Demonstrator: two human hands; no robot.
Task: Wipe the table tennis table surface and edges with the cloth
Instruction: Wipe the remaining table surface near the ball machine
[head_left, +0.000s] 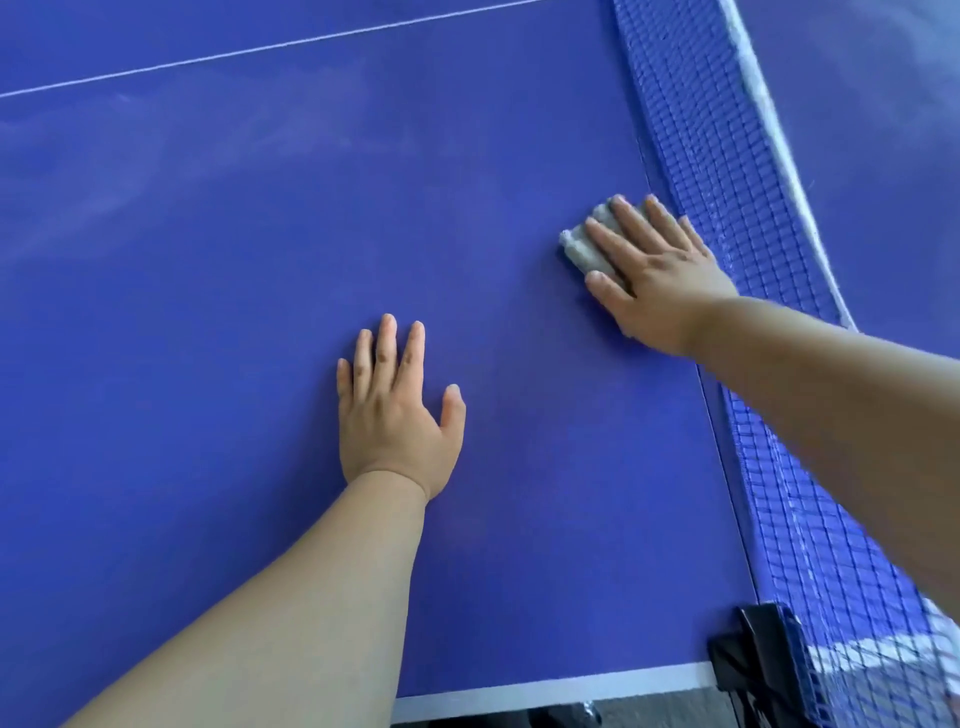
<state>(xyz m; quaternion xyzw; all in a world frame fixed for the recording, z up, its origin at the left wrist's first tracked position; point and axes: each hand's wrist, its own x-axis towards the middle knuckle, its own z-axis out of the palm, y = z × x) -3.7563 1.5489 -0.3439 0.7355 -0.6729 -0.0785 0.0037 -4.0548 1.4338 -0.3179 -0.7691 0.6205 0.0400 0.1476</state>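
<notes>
The blue table tennis table (218, 322) fills the view. A small folded grey cloth (584, 249) lies on the table right beside the net. My right hand (654, 275) presses flat on the cloth with straight, spread fingers; most of the cloth is hidden under it. My left hand (395, 410) rests flat on the bare table surface, fingers straight, to the left of and nearer than the cloth.
A blue net (727, 218) with a white top band runs diagonally along the right side. Its black clamp post (753, 660) grips the near table edge. A white edge line (545, 688) borders the near side; a thin white centre line (260, 49) crosses the far part.
</notes>
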